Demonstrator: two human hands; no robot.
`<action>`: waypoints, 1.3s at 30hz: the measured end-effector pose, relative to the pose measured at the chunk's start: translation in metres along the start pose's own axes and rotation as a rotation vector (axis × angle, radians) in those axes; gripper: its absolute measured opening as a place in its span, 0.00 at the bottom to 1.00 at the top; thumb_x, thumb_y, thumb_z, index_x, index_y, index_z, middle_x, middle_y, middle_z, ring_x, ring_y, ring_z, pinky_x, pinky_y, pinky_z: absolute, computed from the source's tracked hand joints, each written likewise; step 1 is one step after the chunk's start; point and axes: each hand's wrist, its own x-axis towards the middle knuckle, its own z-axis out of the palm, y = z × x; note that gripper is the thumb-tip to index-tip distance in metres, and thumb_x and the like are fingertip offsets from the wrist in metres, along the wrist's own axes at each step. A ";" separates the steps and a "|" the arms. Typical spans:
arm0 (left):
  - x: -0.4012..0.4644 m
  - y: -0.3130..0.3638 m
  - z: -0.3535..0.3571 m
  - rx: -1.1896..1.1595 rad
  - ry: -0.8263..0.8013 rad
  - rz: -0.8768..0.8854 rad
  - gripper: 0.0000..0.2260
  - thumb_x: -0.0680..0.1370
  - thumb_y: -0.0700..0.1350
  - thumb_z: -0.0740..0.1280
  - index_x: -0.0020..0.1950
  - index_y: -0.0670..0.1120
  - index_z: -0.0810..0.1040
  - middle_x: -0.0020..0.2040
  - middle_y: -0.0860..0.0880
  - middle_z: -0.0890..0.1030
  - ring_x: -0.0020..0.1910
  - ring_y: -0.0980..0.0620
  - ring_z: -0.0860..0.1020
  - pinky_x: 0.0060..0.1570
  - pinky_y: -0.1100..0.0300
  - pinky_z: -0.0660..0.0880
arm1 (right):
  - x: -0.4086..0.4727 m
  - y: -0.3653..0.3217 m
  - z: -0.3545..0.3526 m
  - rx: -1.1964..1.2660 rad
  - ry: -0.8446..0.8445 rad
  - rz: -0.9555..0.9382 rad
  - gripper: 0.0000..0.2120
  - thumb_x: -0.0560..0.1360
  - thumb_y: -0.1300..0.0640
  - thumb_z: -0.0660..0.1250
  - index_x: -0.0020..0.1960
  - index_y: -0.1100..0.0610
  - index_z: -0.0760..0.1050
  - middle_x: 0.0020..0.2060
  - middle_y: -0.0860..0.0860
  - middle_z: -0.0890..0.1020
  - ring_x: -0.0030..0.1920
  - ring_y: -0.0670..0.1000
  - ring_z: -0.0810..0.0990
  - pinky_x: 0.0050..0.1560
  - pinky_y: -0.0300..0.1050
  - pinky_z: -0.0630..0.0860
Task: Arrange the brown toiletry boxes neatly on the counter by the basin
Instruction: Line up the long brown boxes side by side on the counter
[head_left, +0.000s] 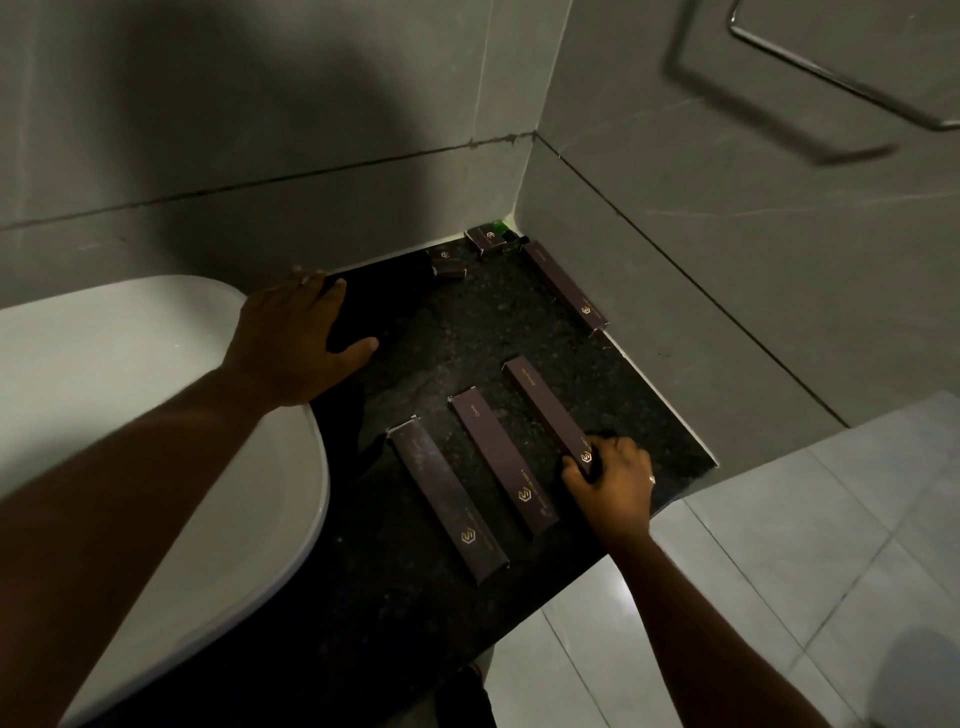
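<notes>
While the right hand (608, 475) pinches the near end of the third long brown cardboard box (548, 410) in a near row on the black speckled counter (467, 332), the left hand (296, 338) lies spread flat by the white basin (130, 395), and a fourth long box (566, 287) and small boxes (467, 252) in the far corner look unsorted.

the left hand (298, 345) lies flat and palm down, fingers spread and pointing away from the body, thumb stretched out to the right. its bare forearm runs in from the lower left. the right hand (613, 478) is curled, knuckles up, fingers bent and pinching the near end of a long box (548, 410). a ring shows on one finger. its forearm comes up from the lower right.
</notes>
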 end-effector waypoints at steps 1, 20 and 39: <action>0.000 0.000 0.000 -0.002 -0.004 0.000 0.42 0.71 0.71 0.50 0.73 0.41 0.64 0.72 0.36 0.67 0.73 0.36 0.62 0.68 0.40 0.62 | 0.000 0.000 0.000 -0.001 0.002 -0.001 0.22 0.72 0.44 0.68 0.62 0.53 0.75 0.56 0.54 0.76 0.58 0.55 0.70 0.55 0.49 0.69; 0.002 -0.003 0.005 0.014 0.015 -0.001 0.41 0.72 0.70 0.49 0.74 0.42 0.63 0.74 0.38 0.66 0.74 0.38 0.61 0.69 0.41 0.61 | 0.183 -0.041 -0.028 0.011 -0.034 -0.123 0.22 0.73 0.50 0.67 0.65 0.57 0.71 0.59 0.61 0.74 0.57 0.61 0.76 0.58 0.51 0.73; 0.002 0.001 -0.001 0.038 0.000 0.009 0.40 0.72 0.69 0.50 0.72 0.40 0.66 0.71 0.36 0.69 0.72 0.37 0.64 0.66 0.41 0.65 | 0.065 0.048 -0.021 -0.001 0.122 0.004 0.20 0.73 0.46 0.68 0.58 0.59 0.76 0.52 0.58 0.77 0.53 0.57 0.75 0.52 0.52 0.72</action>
